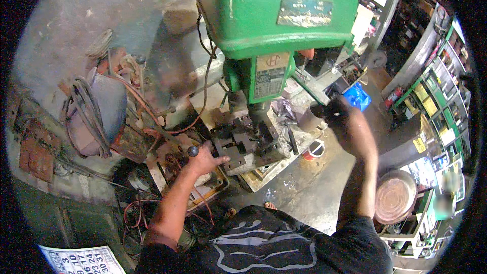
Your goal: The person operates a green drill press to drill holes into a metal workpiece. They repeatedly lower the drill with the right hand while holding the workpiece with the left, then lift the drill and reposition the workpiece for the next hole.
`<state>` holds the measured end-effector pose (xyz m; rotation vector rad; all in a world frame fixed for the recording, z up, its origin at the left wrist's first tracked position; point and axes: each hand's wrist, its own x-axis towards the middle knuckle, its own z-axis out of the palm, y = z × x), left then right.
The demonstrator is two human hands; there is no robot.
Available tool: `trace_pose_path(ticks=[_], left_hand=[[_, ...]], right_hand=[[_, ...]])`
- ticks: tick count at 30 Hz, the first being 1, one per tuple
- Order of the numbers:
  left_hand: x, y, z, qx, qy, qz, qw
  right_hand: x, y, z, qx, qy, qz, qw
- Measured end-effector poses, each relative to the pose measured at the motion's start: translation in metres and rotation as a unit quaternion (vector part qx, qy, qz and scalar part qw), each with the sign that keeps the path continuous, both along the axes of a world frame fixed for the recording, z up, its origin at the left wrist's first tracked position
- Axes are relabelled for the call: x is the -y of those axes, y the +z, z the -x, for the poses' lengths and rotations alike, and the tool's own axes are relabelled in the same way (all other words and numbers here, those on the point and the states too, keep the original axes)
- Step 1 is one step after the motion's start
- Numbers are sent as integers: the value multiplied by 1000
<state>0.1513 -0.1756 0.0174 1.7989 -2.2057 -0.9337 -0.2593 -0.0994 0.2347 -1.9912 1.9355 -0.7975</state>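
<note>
A green drill press (284, 25) stands before me, its head above a dark metal machine vise (238, 144). My left hand (204, 161) is closed around a handle with a black ball knob (193, 150), at the vise's left side. The thumb points toward the vise. On the right, my right hand (347, 124) is closed at the outer end of the press's green feed lever (307, 90). Its fingers are dark and partly blurred. Under the press head, the spindle (259, 111) reaches down to the vise; its lower tip and any workpiece are hard to make out.
A red-and-white tub (313, 149) is right of the vise, with a blue plastic bag (356, 96) behind it. Coiled cable (86, 116) and hoses lie at left. A round wooden-topped stool (395, 196) and crowded shelves (441, 101) stand at right.
</note>
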Motion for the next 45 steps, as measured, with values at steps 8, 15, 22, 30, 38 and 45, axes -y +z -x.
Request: trace_pose_path(ticks=[8,15,22,30,38,45], left_hand=[[-3,3,1,80,4,35,996],[-1,7,2,116,-10,34,993],[-2,19,8,102,3,10,995],[-5,21,11,88,12,20,996],[-1,20,11,123,18,-16,992],[-2,16,9,108,5,5,994]], right_hand=[[107,-95,-16,105,32,-70,992],[165,-145,-36,134,14,60,989],[221,-173,-32,87,83,205,971],[253,-207,-28,86,30,169,982],[245,-202,-36,117,65,323,937],[249,-212,-34,43,38,314,948]])
